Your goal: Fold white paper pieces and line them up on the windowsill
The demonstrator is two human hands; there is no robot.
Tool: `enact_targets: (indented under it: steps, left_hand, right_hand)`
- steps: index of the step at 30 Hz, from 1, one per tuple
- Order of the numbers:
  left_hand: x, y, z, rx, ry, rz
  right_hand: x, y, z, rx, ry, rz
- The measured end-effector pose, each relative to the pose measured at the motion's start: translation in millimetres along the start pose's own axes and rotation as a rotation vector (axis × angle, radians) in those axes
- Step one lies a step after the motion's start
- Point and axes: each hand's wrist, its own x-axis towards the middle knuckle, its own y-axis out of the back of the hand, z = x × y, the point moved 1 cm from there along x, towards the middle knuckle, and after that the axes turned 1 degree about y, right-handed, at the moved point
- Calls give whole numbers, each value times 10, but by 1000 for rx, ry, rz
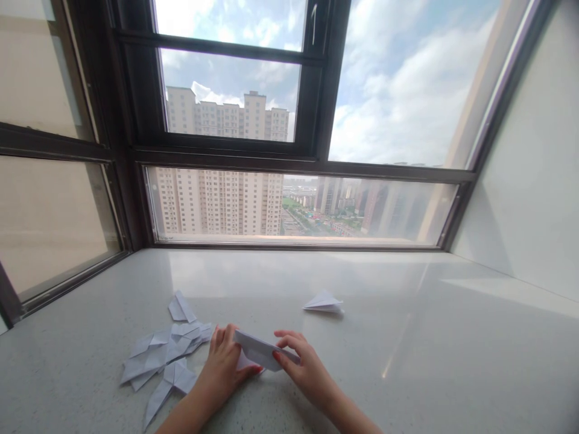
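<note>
A folded piece of white paper (pixel 257 348) is held up between my two hands, just above the pale sill. My left hand (pixel 226 361) grips its left end, fingers curled behind and the thumb low along a lower flap. At the right end, my right hand (pixel 301 364) pinches the paper between thumb and fingers, with the index finger bent over the top edge. Part of the paper's lower fold is hidden behind my left thumb. Beside my left hand lies a loose pile of folded white papers (pixel 156 355).
A white paper plane (pixel 323 302) lies on the speckled sill (pixel 429 361), beyond my right hand. Dark-framed windows (pixel 307 246) border the sill at the back and left. A white wall (pixel 529 181) rises on the right.
</note>
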Motion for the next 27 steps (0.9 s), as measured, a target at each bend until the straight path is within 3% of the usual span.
enact_targets:
  steps: [9,12,14,16,18,20,22,25,27]
  left_hand:
    - [34,-4,57,-162,59,65]
    - [68,17,63,-364,71,145]
    - [90,29,51,-575,164,249]
    - [99,38,58,-845,296,272]
    - [91,46,111,-1133,383,162]
    - [66,48,199,-1357,378,-19]
    - [36,30,269,-1473,369,-122]
    - [15,-48,286,-1528,451,-145]
    - [18,-107,258,-1552,513,-152]
  right_hand:
    - [7,-63,3,78,-46,-87]
    - [40,-38,51,160,-94,-25]
    - [63,-1,64,284,-117,37]
    - [81,38,54,396,-133,96]
    - [88,63,25,465,-142,133]
    - [83,63,-9,496,-147,122]
    - [74,43,-32,500,-148,80]
    - [69,17,-26,456,-117,42]
    - [76,28,1,383,-63,102]
